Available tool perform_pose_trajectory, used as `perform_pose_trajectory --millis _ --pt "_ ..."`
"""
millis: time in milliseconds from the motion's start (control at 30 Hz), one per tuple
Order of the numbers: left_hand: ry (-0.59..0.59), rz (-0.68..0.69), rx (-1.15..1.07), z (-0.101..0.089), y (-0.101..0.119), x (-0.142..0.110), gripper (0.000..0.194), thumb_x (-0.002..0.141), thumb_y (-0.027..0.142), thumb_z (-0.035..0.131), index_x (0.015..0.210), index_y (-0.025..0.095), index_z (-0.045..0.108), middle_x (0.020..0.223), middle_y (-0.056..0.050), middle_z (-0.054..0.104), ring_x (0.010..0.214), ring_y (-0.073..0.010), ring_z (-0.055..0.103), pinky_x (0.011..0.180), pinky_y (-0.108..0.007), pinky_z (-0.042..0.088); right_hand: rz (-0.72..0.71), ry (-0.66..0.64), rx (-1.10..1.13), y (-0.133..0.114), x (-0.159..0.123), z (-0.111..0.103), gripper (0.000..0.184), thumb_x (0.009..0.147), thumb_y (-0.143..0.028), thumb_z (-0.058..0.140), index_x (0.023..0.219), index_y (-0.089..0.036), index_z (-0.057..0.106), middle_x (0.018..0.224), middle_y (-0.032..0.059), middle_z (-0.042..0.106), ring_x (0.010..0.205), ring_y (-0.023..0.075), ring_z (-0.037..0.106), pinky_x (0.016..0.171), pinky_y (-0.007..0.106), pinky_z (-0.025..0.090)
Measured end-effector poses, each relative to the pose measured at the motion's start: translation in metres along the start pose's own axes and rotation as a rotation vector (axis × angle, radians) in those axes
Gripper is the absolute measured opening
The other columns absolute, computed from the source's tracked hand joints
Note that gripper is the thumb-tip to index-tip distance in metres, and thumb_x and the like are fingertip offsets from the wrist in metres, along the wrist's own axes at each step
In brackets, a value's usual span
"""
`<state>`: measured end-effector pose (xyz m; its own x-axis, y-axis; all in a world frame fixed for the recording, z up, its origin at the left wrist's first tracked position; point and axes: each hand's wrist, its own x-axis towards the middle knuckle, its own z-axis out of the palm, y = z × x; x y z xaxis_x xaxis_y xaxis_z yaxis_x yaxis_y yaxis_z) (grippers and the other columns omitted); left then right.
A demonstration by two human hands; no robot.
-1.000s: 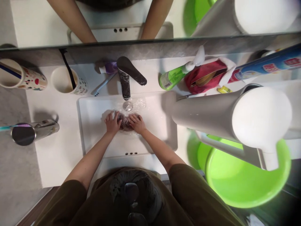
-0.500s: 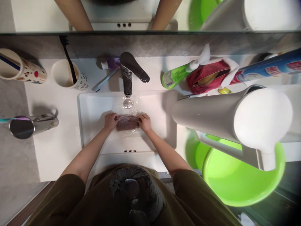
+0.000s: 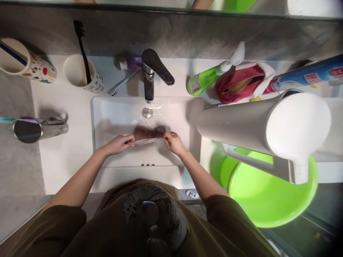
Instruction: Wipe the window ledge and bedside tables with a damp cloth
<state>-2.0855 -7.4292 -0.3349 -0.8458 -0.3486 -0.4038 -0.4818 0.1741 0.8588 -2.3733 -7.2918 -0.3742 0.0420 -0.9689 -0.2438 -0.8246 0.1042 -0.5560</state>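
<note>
A wet, brownish-mauve cloth (image 3: 148, 141) is stretched between my two hands over the white sink (image 3: 109, 159). Its upper edge is drawn tight, and a darker part of it, or its shadow, shows behind; its exact kind is not clear. My left hand (image 3: 119, 144) pinches one end, fingers closed. At the other end, my right hand (image 3: 174, 142) also has its fingers closed on the cloth. The dark faucet (image 3: 149, 84) points down above the round drain stopper (image 3: 147, 112), with shiny water on the basin near it.
Two cups with toothbrushes, including a spotted cup (image 3: 98, 82), and a metal cup (image 3: 53, 128) stand left. On the right are a green pump bottle (image 3: 200, 84), a red pouch (image 3: 241, 84), a large white pitcher (image 3: 235, 125) and a green basin (image 3: 268, 203). A mirror edge crosses the top.
Both hands have lifted the cloth up and toward me, away from the drain. They have spread farther apart, pulling it tight. The camera view has tilted slightly.
</note>
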Motion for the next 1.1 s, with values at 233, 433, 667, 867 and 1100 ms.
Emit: perform_pose_trajectory --millis 233,433,667,867,1100 --pt "0.033 -0.166 0.012 -0.029 0.015 -0.023 0.017 0.081 0.039 0.053 0.077 0.022 0.054 0.064 0.002 0.056 0.058 -0.0120 0.049 0.059 -0.023 0.034 -0.027 -0.239 0.232 -0.040 -0.003 -0.076 0.008 0.089 -0.028 0.058 0.085 -0.021 0.061 0.081 0.0012 0.064 0.067 0.0135 0.054 0.065 0.023 0.041" --pt "0.091 -0.200 0.047 -0.026 0.006 -0.030 0.019 0.079 0.042 0.055 0.079 0.023 0.057 0.062 0.003 0.055 0.058 -0.0133 0.048 0.057 -0.023 0.034 -0.048 -0.305 0.235 -0.050 -0.007 -0.084 0.005 0.087 -0.023 0.057 0.085 -0.022 0.061 0.074 -0.0014 0.061 0.062 0.0119 0.051 0.063 0.022 0.039" --pt "0.291 -0.330 0.250 0.025 -0.046 0.022 0.032 0.083 0.025 0.055 0.114 0.016 0.061 0.111 -0.012 0.069 0.098 -0.0265 0.063 0.089 -0.039 0.047 0.348 -0.189 -0.006 -0.017 0.021 0.000 0.033 0.083 -0.017 0.055 0.115 -0.014 0.063 0.107 0.0135 0.070 0.100 0.0258 0.060 0.088 0.036 0.045" --pt "0.275 -0.188 0.471 0.100 -0.077 0.071 0.047 0.087 0.029 0.057 0.134 0.026 0.057 0.156 -0.009 0.036 0.149 -0.0375 0.014 0.117 -0.064 0.004 0.409 -0.187 -0.281 -0.029 0.038 0.104 0.058 0.098 -0.036 0.038 0.152 -0.018 0.030 0.160 0.0161 0.024 0.148 0.0357 0.017 0.111 0.066 0.015" --pt "0.440 -0.245 0.406 0.094 -0.082 0.074 0.046 0.086 0.019 0.054 0.131 0.027 0.058 0.154 -0.009 0.039 0.149 -0.0330 0.017 0.118 -0.064 0.002 0.123 -0.164 -0.294 0.013 0.058 0.093 0.051 0.097 -0.037 0.047 0.145 -0.022 0.044 0.153 0.0138 0.041 0.141 0.0337 0.031 0.113 0.055 0.019"
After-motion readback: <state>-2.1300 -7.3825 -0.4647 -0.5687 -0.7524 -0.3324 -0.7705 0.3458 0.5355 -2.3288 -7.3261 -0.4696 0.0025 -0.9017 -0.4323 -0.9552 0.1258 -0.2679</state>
